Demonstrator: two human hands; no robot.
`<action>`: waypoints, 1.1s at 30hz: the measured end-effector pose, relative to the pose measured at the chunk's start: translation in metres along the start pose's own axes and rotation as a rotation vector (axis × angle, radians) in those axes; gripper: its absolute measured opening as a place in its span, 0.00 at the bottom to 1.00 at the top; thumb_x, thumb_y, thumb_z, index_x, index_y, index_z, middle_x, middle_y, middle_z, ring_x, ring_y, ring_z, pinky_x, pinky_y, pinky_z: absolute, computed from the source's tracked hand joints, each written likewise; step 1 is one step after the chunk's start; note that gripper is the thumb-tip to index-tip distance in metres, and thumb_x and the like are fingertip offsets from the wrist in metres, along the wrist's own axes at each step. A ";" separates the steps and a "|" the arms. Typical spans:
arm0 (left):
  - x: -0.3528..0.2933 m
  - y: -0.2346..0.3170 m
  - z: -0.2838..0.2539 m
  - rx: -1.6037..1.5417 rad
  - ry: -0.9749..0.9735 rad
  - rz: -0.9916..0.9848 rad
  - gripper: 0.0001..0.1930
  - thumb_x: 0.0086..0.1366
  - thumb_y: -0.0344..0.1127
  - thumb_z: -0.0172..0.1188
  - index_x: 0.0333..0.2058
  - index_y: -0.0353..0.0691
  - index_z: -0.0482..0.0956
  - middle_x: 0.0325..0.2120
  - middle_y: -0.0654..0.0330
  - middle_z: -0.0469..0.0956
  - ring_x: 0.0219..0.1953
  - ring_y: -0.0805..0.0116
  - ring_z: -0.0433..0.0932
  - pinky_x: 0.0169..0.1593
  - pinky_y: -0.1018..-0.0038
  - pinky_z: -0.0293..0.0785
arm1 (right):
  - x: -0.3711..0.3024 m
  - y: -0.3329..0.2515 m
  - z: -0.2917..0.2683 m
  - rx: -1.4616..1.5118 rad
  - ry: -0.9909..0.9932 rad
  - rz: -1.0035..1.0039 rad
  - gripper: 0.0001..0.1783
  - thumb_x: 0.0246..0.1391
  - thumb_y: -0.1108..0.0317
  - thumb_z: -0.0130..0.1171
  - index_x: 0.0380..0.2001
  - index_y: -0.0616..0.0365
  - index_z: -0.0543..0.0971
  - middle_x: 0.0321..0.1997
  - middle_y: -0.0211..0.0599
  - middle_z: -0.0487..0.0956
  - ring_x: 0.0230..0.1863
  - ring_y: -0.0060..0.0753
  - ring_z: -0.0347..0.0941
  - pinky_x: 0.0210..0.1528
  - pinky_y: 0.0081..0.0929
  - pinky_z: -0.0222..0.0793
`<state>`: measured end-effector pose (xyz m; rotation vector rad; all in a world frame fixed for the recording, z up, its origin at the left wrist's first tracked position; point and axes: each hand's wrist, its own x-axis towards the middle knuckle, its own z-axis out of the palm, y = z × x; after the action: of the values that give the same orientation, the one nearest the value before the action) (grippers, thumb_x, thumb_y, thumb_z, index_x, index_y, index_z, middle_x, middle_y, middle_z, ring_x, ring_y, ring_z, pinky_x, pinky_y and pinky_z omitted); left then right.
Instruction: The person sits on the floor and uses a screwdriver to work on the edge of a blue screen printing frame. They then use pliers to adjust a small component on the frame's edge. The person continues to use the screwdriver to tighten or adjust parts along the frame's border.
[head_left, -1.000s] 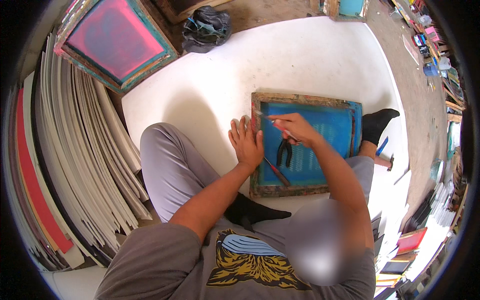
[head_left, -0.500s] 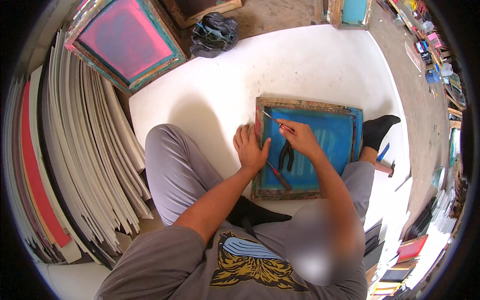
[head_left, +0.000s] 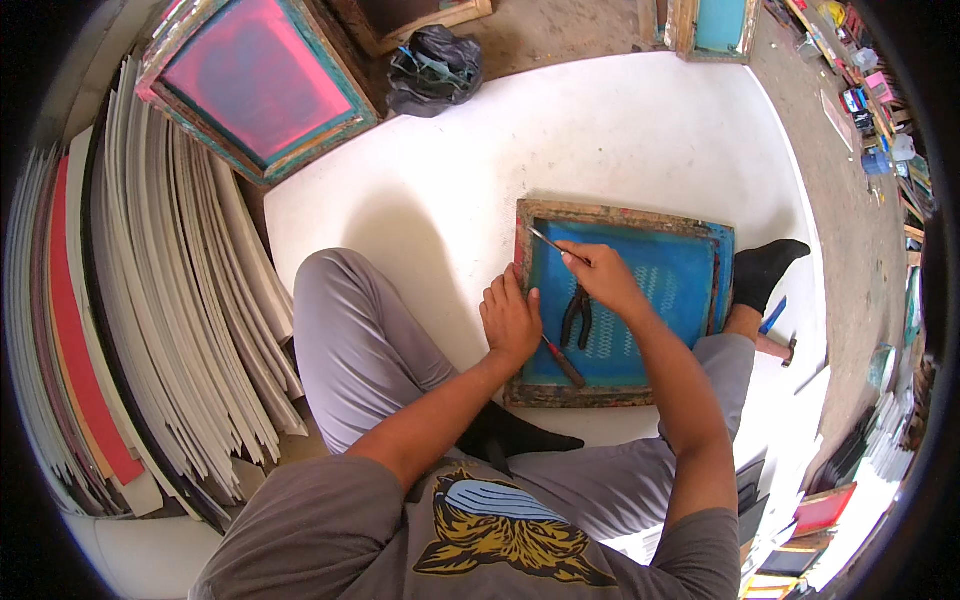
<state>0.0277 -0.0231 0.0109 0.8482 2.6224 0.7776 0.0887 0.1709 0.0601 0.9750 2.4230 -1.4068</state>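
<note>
Evidently, the largest item is the white sheet (head_left: 660, 130) spread beneath the seated person. Upright stacked boards (head_left: 170, 270) stand to its left; a pink-meshed frame (head_left: 260, 80) leans at the far left edge. The wood-railed blue screen (head_left: 688, 275) lies flat before the person, its mesh marked with pale rows of pattern. A yellow, black and blue printed motif (head_left: 510, 540) is noted on the shirt front. Hands: the left hand (head_left: 512, 318) is laid palm down, fingers extended, against the screen's left rail, gripping nothing; the right hand (head_left: 605, 275) is closed around a slim pale-shafted tool (head_left: 546, 240), tip near the upper-left inner corner. Dark-handled pliers (head_left: 569, 318) and a red-and-black-handled tool (head_left: 568, 368) rest on the mesh.
</note>
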 end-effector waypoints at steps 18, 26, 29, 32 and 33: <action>0.003 -0.003 -0.002 -0.038 0.014 0.034 0.32 0.72 0.42 0.58 0.68 0.32 0.62 0.57 0.42 0.71 0.56 0.42 0.70 0.57 0.50 0.66 | -0.013 -0.004 0.002 -0.306 0.240 -0.042 0.17 0.67 0.56 0.60 0.57 0.32 0.85 0.37 0.37 0.84 0.41 0.50 0.82 0.44 0.48 0.75; 0.003 -0.003 0.000 -0.035 -0.019 0.020 0.32 0.73 0.43 0.58 0.68 0.32 0.62 0.57 0.42 0.71 0.56 0.42 0.70 0.57 0.49 0.66 | -0.004 -0.005 -0.002 -0.353 0.268 -0.113 0.17 0.66 0.59 0.61 0.56 0.35 0.86 0.34 0.33 0.81 0.38 0.43 0.80 0.41 0.42 0.74; 0.003 -0.006 0.004 -0.023 0.004 0.026 0.32 0.72 0.43 0.58 0.68 0.32 0.62 0.56 0.43 0.71 0.56 0.43 0.71 0.57 0.50 0.66 | 0.001 -0.008 -0.006 -0.392 0.246 -0.151 0.16 0.65 0.57 0.62 0.55 0.33 0.86 0.34 0.37 0.81 0.39 0.48 0.81 0.41 0.47 0.74; 0.001 -0.005 0.001 -0.034 0.022 0.028 0.32 0.72 0.43 0.58 0.68 0.32 0.62 0.56 0.44 0.72 0.56 0.43 0.71 0.57 0.50 0.67 | 0.006 -0.010 -0.014 -0.396 0.200 -0.179 0.16 0.64 0.57 0.62 0.53 0.33 0.87 0.36 0.38 0.83 0.41 0.50 0.82 0.43 0.49 0.75; 0.002 -0.005 0.002 -0.036 0.028 0.031 0.32 0.72 0.43 0.58 0.68 0.32 0.62 0.56 0.44 0.72 0.56 0.43 0.71 0.57 0.50 0.67 | 0.008 -0.010 -0.018 -0.395 0.188 -0.185 0.16 0.63 0.57 0.63 0.53 0.33 0.87 0.37 0.38 0.84 0.42 0.50 0.82 0.43 0.49 0.75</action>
<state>0.0248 -0.0244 0.0067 0.8758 2.6171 0.8478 0.0794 0.1860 0.0741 0.8342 2.8402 -0.8562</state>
